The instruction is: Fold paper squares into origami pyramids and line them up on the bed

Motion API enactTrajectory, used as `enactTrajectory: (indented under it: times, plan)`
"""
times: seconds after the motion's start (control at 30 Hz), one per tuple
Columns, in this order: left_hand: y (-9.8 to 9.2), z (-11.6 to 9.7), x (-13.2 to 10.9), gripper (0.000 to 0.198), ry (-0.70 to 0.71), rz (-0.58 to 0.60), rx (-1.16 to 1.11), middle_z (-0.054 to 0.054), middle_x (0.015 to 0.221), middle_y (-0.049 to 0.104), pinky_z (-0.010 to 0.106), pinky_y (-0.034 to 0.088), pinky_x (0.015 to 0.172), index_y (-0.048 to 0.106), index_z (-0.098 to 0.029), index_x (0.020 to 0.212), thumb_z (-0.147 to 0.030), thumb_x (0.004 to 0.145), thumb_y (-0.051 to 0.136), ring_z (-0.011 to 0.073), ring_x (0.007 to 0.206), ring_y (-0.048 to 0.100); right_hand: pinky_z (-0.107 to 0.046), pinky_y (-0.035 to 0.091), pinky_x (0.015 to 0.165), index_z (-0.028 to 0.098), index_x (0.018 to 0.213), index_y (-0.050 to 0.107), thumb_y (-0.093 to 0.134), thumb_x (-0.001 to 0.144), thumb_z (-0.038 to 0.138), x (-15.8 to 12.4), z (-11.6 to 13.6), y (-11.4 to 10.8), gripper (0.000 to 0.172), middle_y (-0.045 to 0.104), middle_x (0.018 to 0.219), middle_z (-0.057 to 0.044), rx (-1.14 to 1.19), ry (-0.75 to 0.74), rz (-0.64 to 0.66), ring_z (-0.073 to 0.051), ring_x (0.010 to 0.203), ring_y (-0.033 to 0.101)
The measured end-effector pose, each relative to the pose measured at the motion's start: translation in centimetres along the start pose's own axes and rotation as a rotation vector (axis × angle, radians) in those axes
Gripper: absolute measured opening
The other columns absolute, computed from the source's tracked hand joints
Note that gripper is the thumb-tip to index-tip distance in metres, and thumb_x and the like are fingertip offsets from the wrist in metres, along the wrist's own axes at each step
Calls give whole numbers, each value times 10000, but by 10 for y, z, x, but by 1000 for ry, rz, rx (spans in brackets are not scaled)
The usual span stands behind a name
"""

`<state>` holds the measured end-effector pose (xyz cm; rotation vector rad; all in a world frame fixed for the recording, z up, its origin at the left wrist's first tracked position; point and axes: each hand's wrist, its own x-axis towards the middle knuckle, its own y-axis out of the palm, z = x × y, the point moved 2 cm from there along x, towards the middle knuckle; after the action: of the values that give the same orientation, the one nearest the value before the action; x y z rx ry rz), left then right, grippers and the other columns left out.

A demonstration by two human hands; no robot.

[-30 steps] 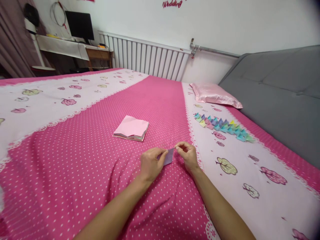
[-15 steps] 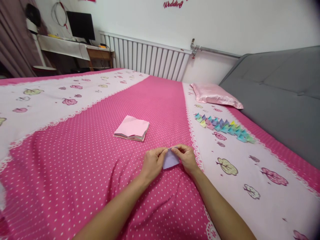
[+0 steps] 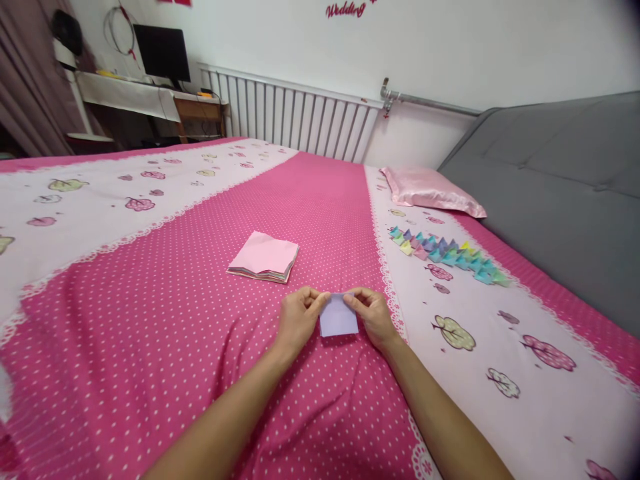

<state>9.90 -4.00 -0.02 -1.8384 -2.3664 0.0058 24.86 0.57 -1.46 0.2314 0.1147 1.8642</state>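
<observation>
Both hands meet over a lilac sheet [image 3: 339,318] on the bed [image 3: 150,320], which is on the person's side of the stack [image 3: 263,257] and a little to its right. The left hand [image 3: 299,319] pinches the sheet's far left corner between thumb and forefinger. The right hand [image 3: 374,319] pinches the far right corner the same way. The rest of the sheet faces the camera, and its near edge looks to rest on the cover.

Well to the right of the stack lies a row of folds [image 3: 450,257] in blue, green, yellow and pink. A pillow [image 3: 430,190] sits beyond the stack and to its right.

The main risk is probably the soft bed. It gives under pressure, so a crease pressed here could run crooked or stay weak. With only the two corners gripped, an uneven pull might skew the edges or tear a corner. A loose pinch could let the sheet slide on the cover.
</observation>
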Motion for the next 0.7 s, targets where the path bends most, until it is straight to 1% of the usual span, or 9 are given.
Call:
enactTrajectory:
  times: [0.1,0.17,0.27,0.33,0.43,0.5,0.57,0.63,0.7]
  plan:
    - [0,-2,0,339,-53,-2,-105,-14,523,523,192,319,446,515,-134,603,-444,703,611,80,460,452,-193,367,447,183,703,634,740,628,322,1,-2,-1,189,569,560,50,32,27,-8,-70,462,467]
    - [1,-3,0,316,-111,34,-192,-7,537,563,196,351,457,553,-125,727,-423,675,644,93,464,493,-179,316,397,183,728,621,733,637,328,3,-4,-3,205,532,511,65,34,34,-29,-53,404,413]
    - [6,-5,-1,503,-155,109,-285,18,608,635,210,398,486,533,-104,1015,-335,605,711,120,494,551,-170,300,379,175,747,594,714,662,337,5,-5,-6,219,510,476,70,33,16,-65,-49,377,403]
    - [8,-5,-1,491,-141,129,-308,25,629,641,196,384,473,546,-87,1004,-285,587,715,104,482,537,-166,320,388,180,773,575,701,675,336,5,-5,-7,224,516,491,66,42,1,-77,-56,393,434]
    - [7,-4,0,308,-136,94,-289,6,578,599,178,327,419,592,-83,853,-267,618,668,67,420,457,-178,383,438,210,926,567,677,698,324,4,-1,-5,277,578,633,37,10,-52,-61,-80,485,510]
    - [4,-4,2,274,-143,61,-273,1,578,589,179,328,419,600,-85,850,-270,650,634,64,420,443,-210,444,529,234,1048,557,660,712,304,3,2,-3,358,615,855,-11,-46,-121,-33,-97,601,553]
    - [1,-5,3,285,-143,43,-270,2,592,589,182,341,430,601,-85,887,-273,673,608,68,433,447,-237,465,612,255,1111,551,648,718,275,2,4,-1,405,579,1059,-43,-96,-184,5,-105,692,556]
    - [-1,-5,3,304,-143,42,-271,3,597,590,184,346,431,598,-85,915,-278,680,596,71,435,447,-241,457,623,264,1123,555,639,719,244,1,4,-1,413,568,1086,-43,-127,-221,47,-110,719,542]
    - [-2,-5,4,303,-152,43,-280,9,606,597,186,348,431,596,-91,911,-290,683,593,75,439,458,-239,447,607,263,1115,565,626,723,224,2,3,-1,398,593,994,-32,-153,-240,81,-118,722,535]
